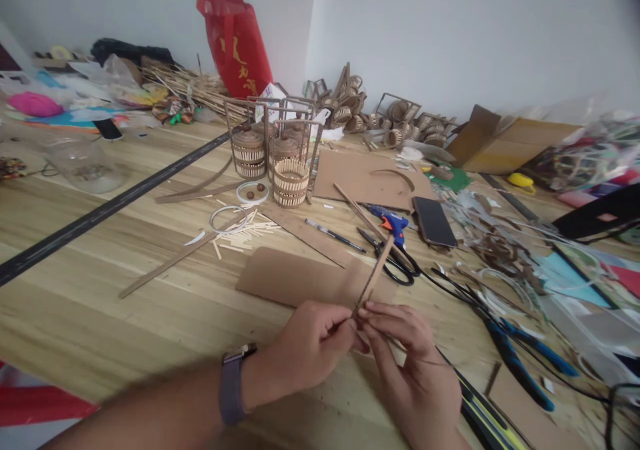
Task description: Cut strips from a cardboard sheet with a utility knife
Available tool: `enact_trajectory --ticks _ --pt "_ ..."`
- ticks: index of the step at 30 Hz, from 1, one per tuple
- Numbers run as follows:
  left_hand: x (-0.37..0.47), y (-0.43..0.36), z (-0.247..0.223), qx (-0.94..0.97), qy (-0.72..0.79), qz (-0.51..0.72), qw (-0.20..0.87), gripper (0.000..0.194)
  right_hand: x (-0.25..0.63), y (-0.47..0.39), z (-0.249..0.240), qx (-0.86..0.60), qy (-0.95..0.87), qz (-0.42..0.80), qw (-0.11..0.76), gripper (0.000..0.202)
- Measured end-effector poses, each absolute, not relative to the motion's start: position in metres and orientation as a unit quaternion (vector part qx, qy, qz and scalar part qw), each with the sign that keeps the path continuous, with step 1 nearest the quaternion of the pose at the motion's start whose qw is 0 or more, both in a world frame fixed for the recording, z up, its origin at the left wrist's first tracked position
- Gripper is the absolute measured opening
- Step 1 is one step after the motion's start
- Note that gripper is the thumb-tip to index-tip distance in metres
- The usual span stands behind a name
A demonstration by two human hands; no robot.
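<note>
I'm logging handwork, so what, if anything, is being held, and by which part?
A brown strip, by its near end, pinched between the fingertips of the left grip and right grip; its far end points away.

The head camera looks forward and down across the table [165,330], close to left hand [310,343] and right hand [417,363] (wall [450,37] beyond).

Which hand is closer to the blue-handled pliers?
Right. The right hand is just to the left of the blue-handled pliers; the left hand is farther left, beyond the right one.
</note>
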State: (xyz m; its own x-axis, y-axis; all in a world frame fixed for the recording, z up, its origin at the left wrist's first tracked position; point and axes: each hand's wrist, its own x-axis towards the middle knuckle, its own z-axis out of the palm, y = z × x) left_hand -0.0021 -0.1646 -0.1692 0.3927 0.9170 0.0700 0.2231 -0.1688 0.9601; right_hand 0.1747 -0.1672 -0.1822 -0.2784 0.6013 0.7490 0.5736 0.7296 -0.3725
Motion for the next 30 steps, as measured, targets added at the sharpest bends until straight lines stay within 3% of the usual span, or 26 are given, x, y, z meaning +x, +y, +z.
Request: enact_trajectory --ticks 7,13,22,30 --pt "-0.004 -0.162 -0.165 0.714 0.381 0.356 0.467 0.038 0.177 -0.169 -0.187 -0.405 -0.737 0.145 0.522 0.01" --pt "-0.006 -0.162 -0.159 0.674 0.402 0.338 0.519 0.034 0.178 -0.168 -0.186 -0.356 -0.779 0.077 0.511 0.025" --pt "-0.004 -0.16 -0.163 0.691 0.425 0.349 0.469 0.033 0.171 -0.165 -0.17 -0.36 -0.81 -0.029 0.462 0.012" --pt "-0.005 -0.163 -0.164 0.728 0.408 0.356 0.421 0.03 0.175 -0.171 -0.182 -0.393 -0.763 0.08 0.507 0.013"
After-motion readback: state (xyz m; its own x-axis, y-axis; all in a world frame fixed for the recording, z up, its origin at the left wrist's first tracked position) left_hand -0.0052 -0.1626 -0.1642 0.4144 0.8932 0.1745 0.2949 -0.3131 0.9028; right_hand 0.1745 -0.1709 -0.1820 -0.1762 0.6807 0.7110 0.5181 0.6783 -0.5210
